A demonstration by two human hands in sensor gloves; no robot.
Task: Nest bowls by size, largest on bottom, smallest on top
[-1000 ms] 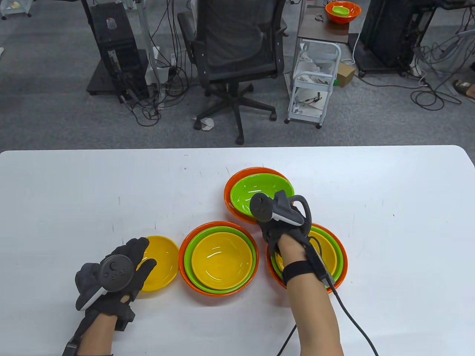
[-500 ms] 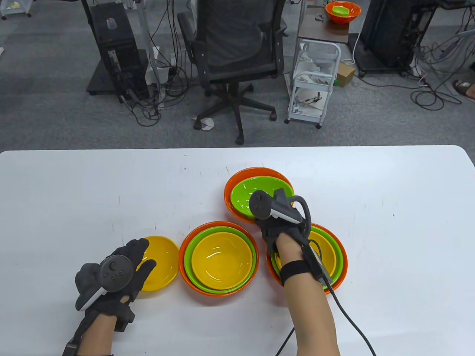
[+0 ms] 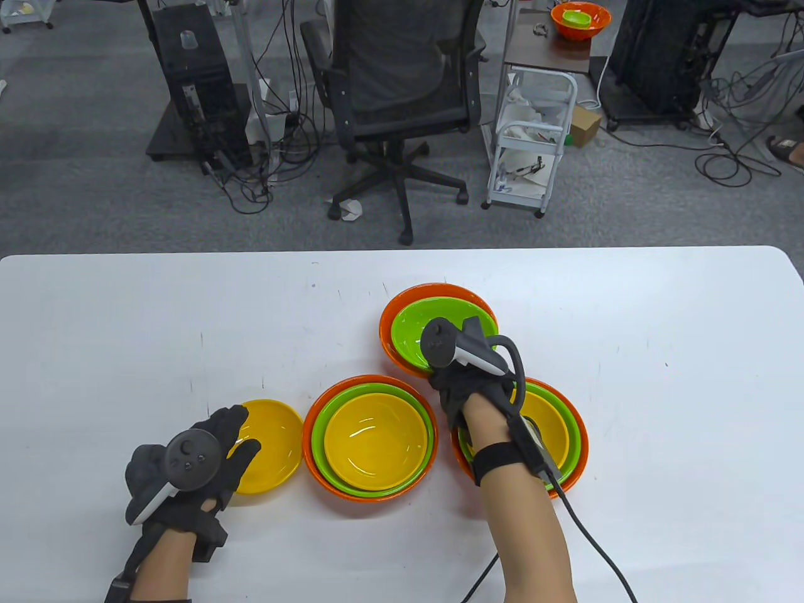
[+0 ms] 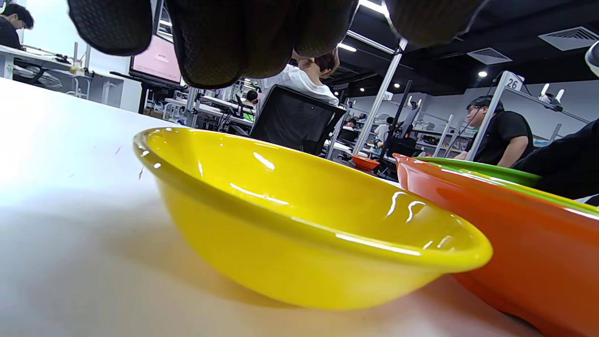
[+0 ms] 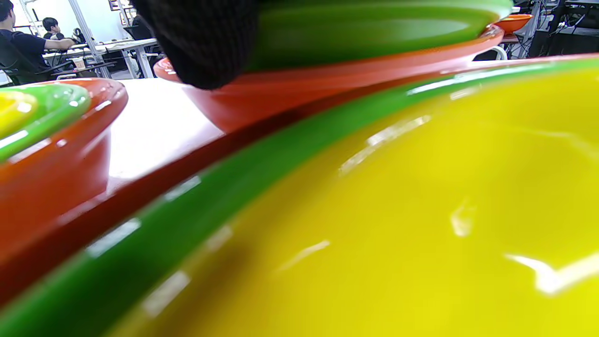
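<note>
Glossy yellow, that is what we are after: the lone yellow bowl [image 3: 269, 446] sits by itself at the lower left of the table view, its right rim just beside the complete orange-green-yellow stack [image 3: 369, 438] in the lower centre. We judge it to be hard, light plastic or melamine, stiff enough to lift by one edge, but that shine says slippery, so we would pinch the flared rim with a thumb inside and fingers under the lip, not squeeze the curved wall.

Our left hand [image 3: 182, 471] hangs over the bowl's near-left edge, fingers [image 4: 220, 42] spread loosely and holding nothing; in the left wrist view they hang in from the top edge with clear air between them and the rim, so no contact yet.

Up in the middle of the table view, the green bowl [image 3: 418, 326] rests inside the orange bowl [image 3: 402, 301], and this pair lacks a yellow one, so we reckon the loose bowl belongs there. Our right hand [image 3: 468, 389] reaches across the right-hand stack [image 3: 565, 433] to that pair's near rim. In the right wrist view one gloved fingertip [image 5: 206, 47] lies against the rims at the upper left of the frame; whether it truly grips or only steadies them, we cannot tell, since the tracker hides the fingers from above.
</note>
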